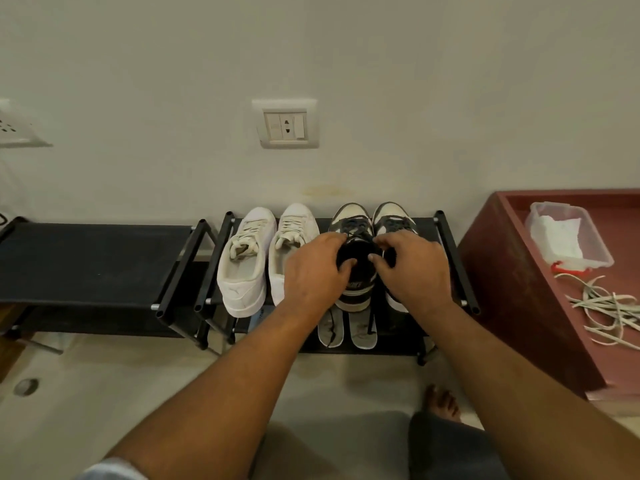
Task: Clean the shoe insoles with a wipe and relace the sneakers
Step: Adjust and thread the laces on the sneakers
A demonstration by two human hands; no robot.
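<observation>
1. Dark-and-white sneaker (356, 292) on shoe rack (440, 220) top shelf, right of centre; long axis front edge to wall, toe at the wall.
2. Heel lettering too blurred to read.
3. Left hand (313, 270) and right hand (414, 268): fingers curled, gripping its collar.
4. Two grey insoles (363, 329) on lower shelf beneath.

- Reaches far with both bare forearms, converging from near left and near right.
- Curls the left hand (313, 268) round the left side of the dark sneaker (356, 292), thumb at its opening.
- Curls the right hand (412, 268) round the right side, thumb pointing left.
- Turns both backs of hands up, wrists straight.
- Sets a bare foot (443, 401) near right, toes pointing far.
</observation>
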